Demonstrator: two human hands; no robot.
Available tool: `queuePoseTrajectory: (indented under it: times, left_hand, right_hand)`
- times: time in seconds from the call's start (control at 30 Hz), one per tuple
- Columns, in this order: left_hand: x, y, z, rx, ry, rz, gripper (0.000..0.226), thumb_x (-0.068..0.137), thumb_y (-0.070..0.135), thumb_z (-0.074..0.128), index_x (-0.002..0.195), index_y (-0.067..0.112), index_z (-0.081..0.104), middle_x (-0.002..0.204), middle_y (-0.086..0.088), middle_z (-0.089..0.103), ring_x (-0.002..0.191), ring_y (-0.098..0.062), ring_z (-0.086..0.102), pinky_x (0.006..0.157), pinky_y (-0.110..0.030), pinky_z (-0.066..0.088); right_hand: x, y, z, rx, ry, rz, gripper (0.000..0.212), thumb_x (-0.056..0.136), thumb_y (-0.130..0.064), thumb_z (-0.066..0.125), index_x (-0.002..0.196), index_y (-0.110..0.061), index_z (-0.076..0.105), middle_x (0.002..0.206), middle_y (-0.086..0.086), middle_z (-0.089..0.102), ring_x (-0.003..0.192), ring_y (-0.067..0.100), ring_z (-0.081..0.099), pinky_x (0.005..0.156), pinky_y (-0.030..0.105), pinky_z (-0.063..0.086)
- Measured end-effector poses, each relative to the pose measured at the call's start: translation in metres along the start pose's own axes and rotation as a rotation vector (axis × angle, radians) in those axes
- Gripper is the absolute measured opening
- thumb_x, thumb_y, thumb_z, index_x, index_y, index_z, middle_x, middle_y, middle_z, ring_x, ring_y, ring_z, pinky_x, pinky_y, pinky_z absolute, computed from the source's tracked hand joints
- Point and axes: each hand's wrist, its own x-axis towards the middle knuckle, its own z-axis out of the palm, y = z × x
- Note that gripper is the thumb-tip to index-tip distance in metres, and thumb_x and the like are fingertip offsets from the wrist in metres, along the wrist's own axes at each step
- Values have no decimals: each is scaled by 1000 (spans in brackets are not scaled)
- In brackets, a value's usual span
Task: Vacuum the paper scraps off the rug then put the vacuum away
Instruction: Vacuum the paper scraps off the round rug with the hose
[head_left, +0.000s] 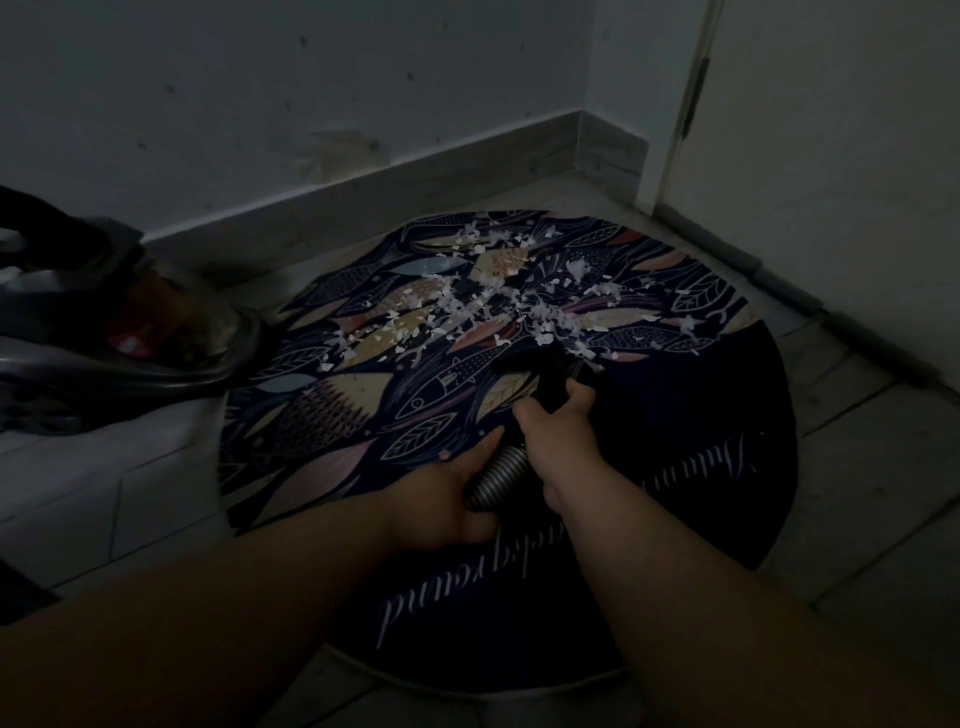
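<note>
A round dark rug (691, 447) with a leaf and fish pattern lies on the tiled floor. Many white paper scraps (488, 301) are strewn over its far half. My right hand (558, 431) grips the black nozzle (535, 366) of the vacuum hose, whose tip rests on the rug at the near edge of the scraps. My left hand (447, 493) holds the ribbed grey hose (493, 475) just behind it. The vacuum's body (119, 332) sits on the floor to the left of the rug.
A wall with a baseboard (415, 171) runs behind the rug to a corner. A white door (831, 130) with its frame stands at the right, close to the rug's edge. The room is dim.
</note>
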Motion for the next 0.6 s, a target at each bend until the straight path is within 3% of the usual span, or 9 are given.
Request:
queuePoseTrajectory:
  times: [0.13, 0.23, 0.37, 0.5, 0.6]
  left_hand:
    - [1, 12, 2, -2, -39, 10, 97, 85, 32, 65, 145, 43, -11, 149, 0, 37, 136, -15, 34, 115, -24, 22]
    - [5, 25, 6, -15, -64, 20, 97, 87, 30, 64, 147, 40, -11, 144, 1, 42, 126, -9, 43, 97, -8, 25]
    - [12, 44, 11, -12, -73, 54, 95, 88, 32, 63, 147, 42, -10, 138, 4, 49, 120, -9, 48, 86, -2, 18]
    - [23, 65, 20, -30, -92, 100, 94, 87, 30, 63, 145, 45, -9, 134, 1, 53, 110, -11, 55, 92, -15, 40]
    - [33, 80, 26, -33, -110, 119, 93, 88, 29, 62, 145, 45, -10, 135, 0, 51, 108, -11, 56, 89, -15, 41]
  right_hand:
    - [0, -1, -12, 5, 45, 23, 66, 95, -31, 56, 147, -36, 16, 127, 10, 51, 97, 28, 57, 88, 48, 54]
    - [0, -3, -27, 11, 62, 40, 65, 96, -29, 54, 148, -35, 14, 117, 9, 49, 86, 26, 56, 79, 44, 55]
    - [0, -6, -49, 10, 126, 41, 65, 96, -30, 54, 147, -33, 14, 115, 10, 49, 79, 25, 54, 71, 39, 54]
    - [3, -7, -74, 20, 197, 34, 66, 95, -29, 55, 147, -34, 14, 120, 12, 50, 78, 26, 54, 62, 34, 50]
    - [6, -8, -92, 29, 233, 37, 67, 95, -27, 55, 147, -34, 13, 113, 11, 48, 78, 27, 55, 62, 36, 50]
